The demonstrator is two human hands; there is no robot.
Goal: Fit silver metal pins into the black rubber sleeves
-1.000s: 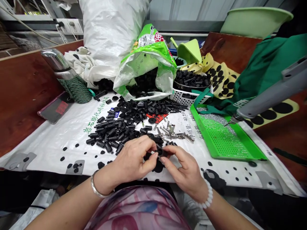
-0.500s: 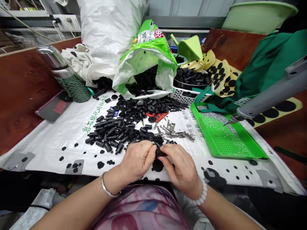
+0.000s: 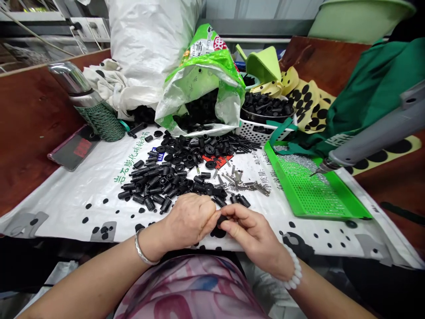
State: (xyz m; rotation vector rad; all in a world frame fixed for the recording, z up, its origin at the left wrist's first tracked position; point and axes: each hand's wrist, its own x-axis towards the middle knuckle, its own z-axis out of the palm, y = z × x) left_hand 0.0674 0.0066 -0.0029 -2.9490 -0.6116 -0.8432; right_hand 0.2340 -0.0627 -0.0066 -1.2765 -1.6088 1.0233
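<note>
Between thumb and fingers of my right hand (image 3: 254, 232) is a small black plastic part (image 3: 222, 219), partly covered by the fingertips. My left hand (image 3: 192, 219) is curled into a closed grip against it, its thumb tip touching or nearly touching the part; whatever lies inside that fist is hidden. Just beyond my hands spreads a heap of black plastic pieces (image 3: 166, 177), cylinders and round caps among them. Small flat metal strips (image 3: 259, 187) lie to the right of the heap.
A green tray (image 3: 312, 199) of small metallic bits stands at right beneath an electric screwdriver (image 3: 372, 133). An open green-white bag (image 3: 199, 93) of black parts is behind the heap, beside a white basket (image 3: 254, 129). A thermos (image 3: 88, 104) and a phone (image 3: 73, 148) are at left.
My right hand has turned and shifted slightly right, so its thumb now shows on top of the black part. My left forearm has swung a little left. Loose cylinders beyond my fingers have become visible.
</note>
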